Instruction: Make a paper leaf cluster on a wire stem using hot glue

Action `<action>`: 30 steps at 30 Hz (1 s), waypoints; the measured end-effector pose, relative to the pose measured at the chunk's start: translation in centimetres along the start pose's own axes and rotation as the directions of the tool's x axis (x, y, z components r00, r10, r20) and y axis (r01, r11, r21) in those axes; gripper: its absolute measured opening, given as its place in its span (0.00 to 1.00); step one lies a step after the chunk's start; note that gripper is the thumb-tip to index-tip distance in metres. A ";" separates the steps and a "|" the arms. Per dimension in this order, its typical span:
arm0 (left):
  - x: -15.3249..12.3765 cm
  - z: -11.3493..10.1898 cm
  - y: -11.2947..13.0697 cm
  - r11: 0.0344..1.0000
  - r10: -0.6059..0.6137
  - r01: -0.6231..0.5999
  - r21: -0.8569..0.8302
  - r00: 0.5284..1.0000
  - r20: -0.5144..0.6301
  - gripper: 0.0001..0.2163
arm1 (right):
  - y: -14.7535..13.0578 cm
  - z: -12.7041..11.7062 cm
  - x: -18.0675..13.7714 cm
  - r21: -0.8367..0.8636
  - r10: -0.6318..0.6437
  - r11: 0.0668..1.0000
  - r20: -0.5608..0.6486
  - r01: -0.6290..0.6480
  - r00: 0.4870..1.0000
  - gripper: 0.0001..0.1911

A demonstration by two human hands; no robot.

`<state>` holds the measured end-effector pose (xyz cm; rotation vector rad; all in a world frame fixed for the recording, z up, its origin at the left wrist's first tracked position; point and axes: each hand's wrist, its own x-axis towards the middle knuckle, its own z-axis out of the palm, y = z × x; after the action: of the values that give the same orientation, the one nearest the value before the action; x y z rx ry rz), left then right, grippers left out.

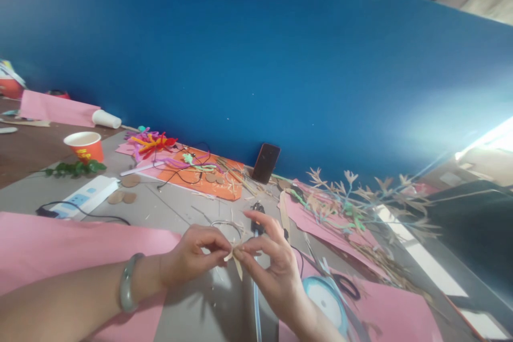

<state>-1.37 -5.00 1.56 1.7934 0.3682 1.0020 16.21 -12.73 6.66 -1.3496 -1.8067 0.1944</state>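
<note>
My left hand (194, 259) and my right hand (270, 267) meet over the grey table (176, 208), both pinching a small pale straw piece (235, 256) between thumb and fingers. A strip of the straw hangs down between the hands. My left wrist wears a pale green bangle (128, 282). Pink paper (60, 246) lies under my left forearm.
A red paper cup (85, 146), a white power strip (86, 196), green leaves (76, 168), coloured pipe cleaners (154, 142) on orange paper (200, 176), a dark phone (266, 163) against the blue wall, dried twigs (360, 197), a tape roll (326, 299) and scissors (347, 286).
</note>
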 end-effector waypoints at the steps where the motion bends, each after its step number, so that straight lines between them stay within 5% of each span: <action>1: 0.1 0.0 0.1 1.000 -0.004 0.004 -0.010 1.000 -0.002 0.06 | 0.0 -0.1 0.1 0.000 0.008 1.000 0.008 -0.008 1.000 0.04; 30: 0.2 0.0 0.1 0.999 0.017 -0.017 -0.029 1.000 -0.014 0.05 | -0.1 -0.9 0.5 0.024 0.010 1.000 0.039 -0.011 0.999 0.03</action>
<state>-1.26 -4.95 1.73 1.7669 0.3457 1.0273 16.72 -12.67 7.49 -1.3464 -1.8246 0.2494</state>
